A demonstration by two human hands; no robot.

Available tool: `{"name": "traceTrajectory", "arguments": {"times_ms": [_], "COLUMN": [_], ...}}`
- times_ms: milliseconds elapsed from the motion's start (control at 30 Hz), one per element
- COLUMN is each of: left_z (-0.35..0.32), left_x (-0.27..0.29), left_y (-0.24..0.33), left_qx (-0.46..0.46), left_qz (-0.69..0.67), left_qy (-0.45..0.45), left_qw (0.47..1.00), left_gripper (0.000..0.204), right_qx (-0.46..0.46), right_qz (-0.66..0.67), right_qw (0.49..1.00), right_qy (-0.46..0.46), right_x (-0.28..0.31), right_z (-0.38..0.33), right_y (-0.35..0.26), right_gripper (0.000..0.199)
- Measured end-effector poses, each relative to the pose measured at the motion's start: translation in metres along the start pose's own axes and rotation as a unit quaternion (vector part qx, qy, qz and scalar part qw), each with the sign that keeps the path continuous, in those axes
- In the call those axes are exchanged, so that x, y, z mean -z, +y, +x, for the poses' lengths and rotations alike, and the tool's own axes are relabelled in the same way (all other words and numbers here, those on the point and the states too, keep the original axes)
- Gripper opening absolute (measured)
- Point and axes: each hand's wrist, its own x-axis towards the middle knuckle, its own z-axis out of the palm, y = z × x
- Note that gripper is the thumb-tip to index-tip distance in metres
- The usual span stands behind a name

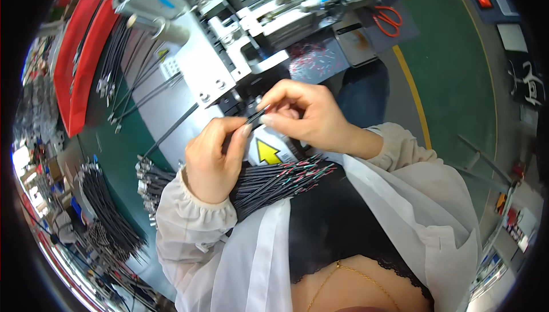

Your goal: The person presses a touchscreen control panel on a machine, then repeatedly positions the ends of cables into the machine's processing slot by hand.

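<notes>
Black cable (pixel 255 118) pinched betw. L hand (pixel 213 160) & R hand (pixel 306 116) fingertips, just over cable bundle (pixel 274 179), by crimping machine (pixel 229 55).

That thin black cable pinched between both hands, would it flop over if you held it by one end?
Probably it would sag. The cable is thin and long, like the ones in the bundle, which bend and fan out loosely. It looks light, since the left hand and right hand pinch it with fingertips only. Its round jacket may slip or roll.
</notes>
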Motion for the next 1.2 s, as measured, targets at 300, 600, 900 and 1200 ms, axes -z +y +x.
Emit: {"name": "traceTrajectory", "arguments": {"times_ms": [300, 600, 900, 1200], "left_z": [-0.002, 0.000, 0.002, 0.001], "left_x": [-0.001, 0.002, 0.003, 0.010], "left_y": [-0.005, -0.006, 0.002, 0.003], "left_qx": [0.043, -0.047, 0.079, 0.214], "left_qz": [-0.047, 0.031, -0.134, -0.337], "left_qy": [0.002, 0.018, -0.018, -0.097], "left_qw": [0.998, 0.998, 0.988, 0.912], "left_gripper": [0.008, 0.011, 0.007, 0.010], "right_qx": [0.003, -0.009, -0.037, 0.000], "right_qz": [0.004, 0.020, 0.001, 0.006], "right_qw": [0.999, 0.999, 0.999, 0.999], "right_qy": [0.038, 0.036, -0.024, -0.053], "right_x": [0.002, 0.000, 0.005, 0.008], "right_z": [0.002, 0.003, 0.001, 0.001], "right_y": [0.008, 0.003, -0.007, -0.010], "right_gripper": [0.010, 0.009, 0.013, 0.012]}}
